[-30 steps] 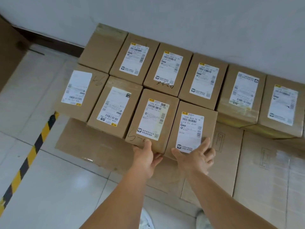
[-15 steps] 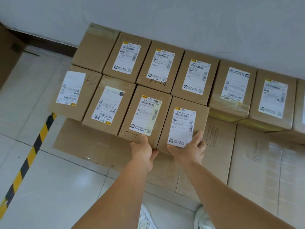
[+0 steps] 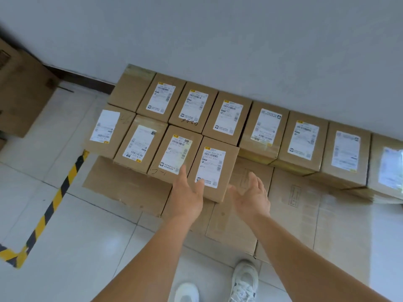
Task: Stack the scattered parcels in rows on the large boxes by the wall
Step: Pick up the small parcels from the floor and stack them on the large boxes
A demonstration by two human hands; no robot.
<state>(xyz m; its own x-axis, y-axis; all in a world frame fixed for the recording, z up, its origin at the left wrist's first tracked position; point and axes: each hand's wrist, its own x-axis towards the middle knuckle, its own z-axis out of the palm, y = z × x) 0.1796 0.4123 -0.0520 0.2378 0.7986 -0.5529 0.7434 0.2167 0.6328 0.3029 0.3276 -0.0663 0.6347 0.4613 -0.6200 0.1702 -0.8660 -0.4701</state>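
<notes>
**Cardboard rows part-built: back row long, front row four deep**

Cardboard makes up nearly everything ahead of the hands. Largest are the large boxes [image 3: 294,205] lying flat against the wall [image 3: 218,35], their bare tops stretching away just beyond and to the right of the right hand [image 3: 250,194]. On them sit the parcels in two rows. The back row [image 3: 268,129], farther from the hands and close to the wall, runs from the far left out to the right edge of view — about eight parcels, the last ones blurred. The front row holds four; its newest parcel [image 3: 212,168] lies just ahead of both hands, snug against its left neighbour [image 3: 174,153].

The left hand [image 3: 187,196] is spread wide, fingertips at or just over that parcel's near left corner; whether it touches I cannot tell. The right hand is also spread, palm turned inward, holding nothing, just clear of the parcel's right side.

As I judge it, the front row is roughly half filled: the bare stretch right of the right hand awaits more. No loose parcels show here — they must lie out of view.

Left of the hands, a yellow-and-black floor stripe [image 3: 54,201] and another brown carton [image 3: 19,94] stand well apart; nothing blocks the open spot.
</notes>
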